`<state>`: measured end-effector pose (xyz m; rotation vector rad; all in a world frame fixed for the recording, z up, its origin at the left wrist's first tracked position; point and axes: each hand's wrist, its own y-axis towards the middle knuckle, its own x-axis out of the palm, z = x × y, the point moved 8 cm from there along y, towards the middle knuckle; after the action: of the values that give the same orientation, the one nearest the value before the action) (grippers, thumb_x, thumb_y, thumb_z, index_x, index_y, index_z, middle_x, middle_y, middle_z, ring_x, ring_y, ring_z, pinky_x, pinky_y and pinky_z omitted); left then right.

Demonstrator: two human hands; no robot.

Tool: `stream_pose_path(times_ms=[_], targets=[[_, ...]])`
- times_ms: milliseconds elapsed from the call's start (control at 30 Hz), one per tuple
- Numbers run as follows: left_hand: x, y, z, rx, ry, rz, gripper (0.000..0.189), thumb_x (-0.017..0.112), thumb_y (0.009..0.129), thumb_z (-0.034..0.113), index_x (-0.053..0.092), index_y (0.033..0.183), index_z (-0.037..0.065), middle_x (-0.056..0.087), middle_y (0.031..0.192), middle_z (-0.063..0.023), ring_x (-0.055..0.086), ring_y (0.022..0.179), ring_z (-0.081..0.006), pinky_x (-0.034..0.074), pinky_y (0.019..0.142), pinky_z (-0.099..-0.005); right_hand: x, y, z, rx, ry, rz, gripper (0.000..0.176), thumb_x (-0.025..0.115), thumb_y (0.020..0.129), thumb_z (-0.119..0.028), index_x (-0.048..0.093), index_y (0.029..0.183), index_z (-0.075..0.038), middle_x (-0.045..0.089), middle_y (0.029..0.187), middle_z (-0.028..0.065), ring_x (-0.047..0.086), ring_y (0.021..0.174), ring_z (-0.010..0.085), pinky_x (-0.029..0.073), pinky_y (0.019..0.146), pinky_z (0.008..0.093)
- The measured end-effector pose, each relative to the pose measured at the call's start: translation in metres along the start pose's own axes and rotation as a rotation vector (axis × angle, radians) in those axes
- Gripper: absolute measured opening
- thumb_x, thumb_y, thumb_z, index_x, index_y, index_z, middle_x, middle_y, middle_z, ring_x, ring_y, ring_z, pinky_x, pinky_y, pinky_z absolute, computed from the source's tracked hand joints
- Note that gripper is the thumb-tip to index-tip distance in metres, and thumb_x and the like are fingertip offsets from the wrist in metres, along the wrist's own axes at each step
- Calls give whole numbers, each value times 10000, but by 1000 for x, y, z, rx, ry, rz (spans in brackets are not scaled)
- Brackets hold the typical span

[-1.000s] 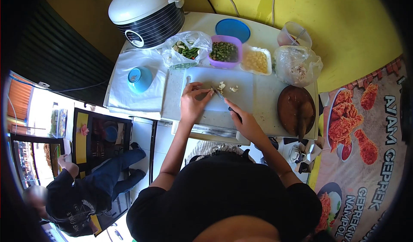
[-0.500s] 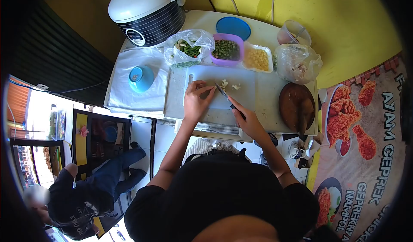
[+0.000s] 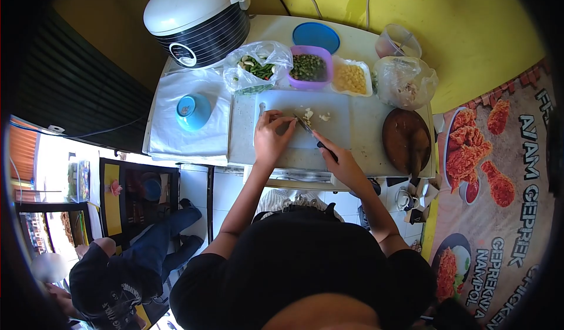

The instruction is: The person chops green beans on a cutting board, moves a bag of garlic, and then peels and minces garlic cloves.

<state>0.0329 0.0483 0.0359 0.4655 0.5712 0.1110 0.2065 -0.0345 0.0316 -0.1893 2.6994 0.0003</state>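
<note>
On a white cutting board (image 3: 335,136) lie small pale chopped pieces (image 3: 308,114), which look like garlic. My right hand (image 3: 342,164) grips a knife (image 3: 321,144) by its black handle, the blade pointing up and left to the pieces. My left hand (image 3: 272,135) rests at the board's left side, its fingers curled and pinched near the blade's tip. What those fingers pinch is too small to make out. Just beyond the board are a plastic bag of cut green vegetables (image 3: 257,67), a purple tub of chopped greens (image 3: 309,67) and a white tray of pale yellow cubes (image 3: 351,78).
A rice cooker (image 3: 200,24) stands at the back left, above an upturned blue bowl (image 3: 193,111). A blue lid (image 3: 316,37) lies at the back. On the right are a clear bag (image 3: 406,83) and a brown mortar with pestle (image 3: 405,142). Another person (image 3: 117,277) sits at lower left.
My right hand and the knife handle have shifted slightly, with the blade still close to my left fingertips. The camera view has moved a little. The seated person's arm has moved.
</note>
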Motion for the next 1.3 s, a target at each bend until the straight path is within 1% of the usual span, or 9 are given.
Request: stream_pose_path(times_ms=[33, 133, 233, 367, 467, 633, 767, 933, 1300], targets=[[0, 2, 0, 3, -4, 1, 116, 773, 752, 167, 758, 841, 95, 629, 961, -85, 620, 829, -241, 506, 764, -359, 2, -2, 4, 82, 20, -41, 488, 482, 997, -106, 409, 1469, -207, 478, 669, 2, 398, 598, 67, 398, 592, 228], [2, 5, 1, 36, 25, -45, 119, 771, 752, 170, 759, 850, 104, 617, 945, -79, 613, 820, -240, 497, 766, -368, 4, -4, 5, 43, 42, -2, 495, 473, 1006, -120, 385, 1482, -220, 388, 601, -23, 396, 556, 60, 396, 558, 232], [4, 6, 2, 60, 34, -65, 124, 768, 753, 175, 760, 859, 111, 605, 930, -74, 604, 816, -237, 484, 771, -375, 3, -7, 5, 128, 65, -13, 496, 486, 987, -100, 409, 1464, -215, 423, 685, 50, 359, 613, 88, 384, 598, 248], [5, 6, 0, 66, 41, -67, 128, 764, 755, 177, 760, 866, 113, 602, 932, -74, 598, 830, -237, 474, 780, -374, 5, -6, 4, 119, 58, -29, 498, 488, 988, -109, 403, 1466, -220, 410, 662, 49, 350, 583, 95, 378, 578, 254], [5, 7, -1, 44, 20, -79, 125, 763, 752, 174, 761, 862, 114, 604, 939, -73, 596, 835, -237, 473, 783, -373, 7, -5, 9, 115, -1, -22, 495, 489, 989, -125, 403, 1464, -234, 439, 639, 95, 373, 544, 130, 395, 569, 277], [6, 7, -2, 35, 13, -97, 122, 762, 746, 183, 762, 850, 119, 609, 951, -70, 594, 843, -237, 473, 787, -370, 9, -6, -1, -3, -168, 85, 504, 489, 988, -137, 389, 1467, -256, 482, 631, 169, 423, 520, 206, 429, 581, 320], [6, 7, 4, 69, 98, -107, 110, 770, 735, 210, 745, 797, 122, 615, 964, -54, 590, 868, -236, 462, 804, -375, 11, -2, 7, -10, -95, 59, 508, 482, 993, -128, 373, 1477, -238, 478, 640, 135, 425, 531, 166, 427, 581, 306], [8, 2, 11, 62, 160, -62, 106, 770, 732, 214, 715, 747, 125, 620, 978, -33, 583, 903, -235, 444, 826, -376, 19, -9, 16, 123, 90, 23, 500, 468, 1006, -119, 363, 1487, -207, 443, 634, 48, 414, 559, 76, 416, 566, 267], [8, -4, 10, 60, 156, -22, 109, 772, 727, 203, 699, 751, 125, 624, 1004, -28, 577, 925, -231, 429, 840, -369, 22, -11, 17, 92, 148, 51, 507, 464, 1008, -114, 356, 1493, -218, 443, 621, 20, 403, 548, 79, 414, 556, 260]])
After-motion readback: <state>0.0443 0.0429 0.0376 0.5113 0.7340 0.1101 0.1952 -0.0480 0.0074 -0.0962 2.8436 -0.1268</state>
